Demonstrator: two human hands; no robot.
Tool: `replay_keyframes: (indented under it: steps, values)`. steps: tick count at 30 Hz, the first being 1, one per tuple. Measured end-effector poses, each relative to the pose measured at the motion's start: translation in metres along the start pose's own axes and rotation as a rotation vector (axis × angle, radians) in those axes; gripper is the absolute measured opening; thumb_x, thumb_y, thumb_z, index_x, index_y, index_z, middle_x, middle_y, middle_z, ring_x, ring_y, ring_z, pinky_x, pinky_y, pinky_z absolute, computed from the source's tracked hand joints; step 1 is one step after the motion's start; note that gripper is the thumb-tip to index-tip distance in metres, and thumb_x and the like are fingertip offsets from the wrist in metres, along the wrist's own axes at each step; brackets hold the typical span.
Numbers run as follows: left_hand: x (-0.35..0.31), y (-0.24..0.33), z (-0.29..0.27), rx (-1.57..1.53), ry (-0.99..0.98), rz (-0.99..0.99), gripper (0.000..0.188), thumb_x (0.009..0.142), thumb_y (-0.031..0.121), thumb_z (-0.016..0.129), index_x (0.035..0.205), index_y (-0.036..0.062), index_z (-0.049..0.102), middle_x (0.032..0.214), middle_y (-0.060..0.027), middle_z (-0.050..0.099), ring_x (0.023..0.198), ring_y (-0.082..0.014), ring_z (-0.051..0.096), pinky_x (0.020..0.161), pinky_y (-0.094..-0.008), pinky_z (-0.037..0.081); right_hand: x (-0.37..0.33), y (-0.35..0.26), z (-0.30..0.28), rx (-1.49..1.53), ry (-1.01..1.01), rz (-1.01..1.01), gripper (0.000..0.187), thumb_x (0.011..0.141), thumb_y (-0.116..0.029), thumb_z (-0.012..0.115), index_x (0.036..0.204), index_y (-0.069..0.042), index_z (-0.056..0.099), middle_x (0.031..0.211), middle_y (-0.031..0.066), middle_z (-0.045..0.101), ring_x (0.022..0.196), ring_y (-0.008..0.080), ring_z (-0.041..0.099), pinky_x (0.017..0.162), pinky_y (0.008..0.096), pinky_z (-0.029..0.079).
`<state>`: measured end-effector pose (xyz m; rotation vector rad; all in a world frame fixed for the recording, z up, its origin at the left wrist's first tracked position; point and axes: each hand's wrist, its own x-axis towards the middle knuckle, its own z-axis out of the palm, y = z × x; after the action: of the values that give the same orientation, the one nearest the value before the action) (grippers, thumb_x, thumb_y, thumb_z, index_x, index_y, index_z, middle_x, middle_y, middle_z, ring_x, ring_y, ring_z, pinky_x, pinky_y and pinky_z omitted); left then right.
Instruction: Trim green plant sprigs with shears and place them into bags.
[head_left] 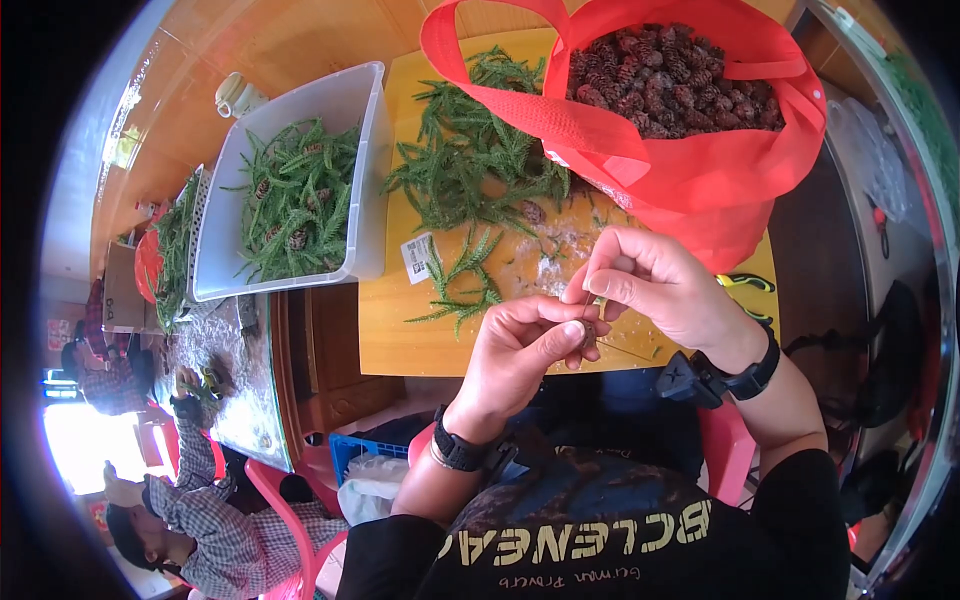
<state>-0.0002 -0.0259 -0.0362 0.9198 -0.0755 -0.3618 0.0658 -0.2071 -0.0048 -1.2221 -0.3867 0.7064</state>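
Note:
Above the table's near edge, my left hand (518, 345) pinches a small brown pine cone (590, 342) between thumb and fingers. My right hand (660, 285) meets it from the right, its thumb and forefinger closed on something small and thin at the cone's end, too small to make out. A loose green artificial pine sprig (465, 283) lies left of my hands, beside a white printed label (420, 258). Farther off, a heap of green sprigs (470, 150) covers part of the yellow table (400, 340), and one pine cone (532, 212) rests at its edge.
A red bag (700, 185) full of pine cones (660, 85) stands at the far right. To the left is a clear plastic bin (370, 200) holding sprigs with cones. Yellow-and-black pliers (745, 283) lie at the right edge. A person in a checked shirt (240, 540) sits lower left.

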Motion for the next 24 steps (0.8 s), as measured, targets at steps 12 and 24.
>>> replay_keyframes:
  steps: [12,24]
  values:
    - [0.002,-0.002,0.004,0.023,0.022,0.001,0.017,0.087,0.006,0.059,0.102,-0.0017,0.062,0.093,-0.0124,0.066,0.075,-0.0138,0.063,0.064,-0.0234,0.049,-0.007,-0.001,-0.001,-0.046,0.053,-0.034,0.009,0.093,-0.009,0.050,0.088,-0.001,0.050,0.089,0.0088,0.064,0.081,0.0112,0.061,0.072,0.0239,0.050]
    - [0.007,-0.004,0.002,-0.088,0.057,0.032,0.019,0.088,0.014,0.059,0.100,-0.0002,0.062,0.092,-0.0139,0.065,0.071,-0.0131,0.060,0.060,-0.0195,0.046,-0.014,0.026,-0.009,-0.017,-0.151,-0.175,0.050,0.077,-0.011,0.072,0.119,0.001,0.048,0.120,0.0093,0.049,0.108,0.0164,0.051,0.091,0.0302,0.042]
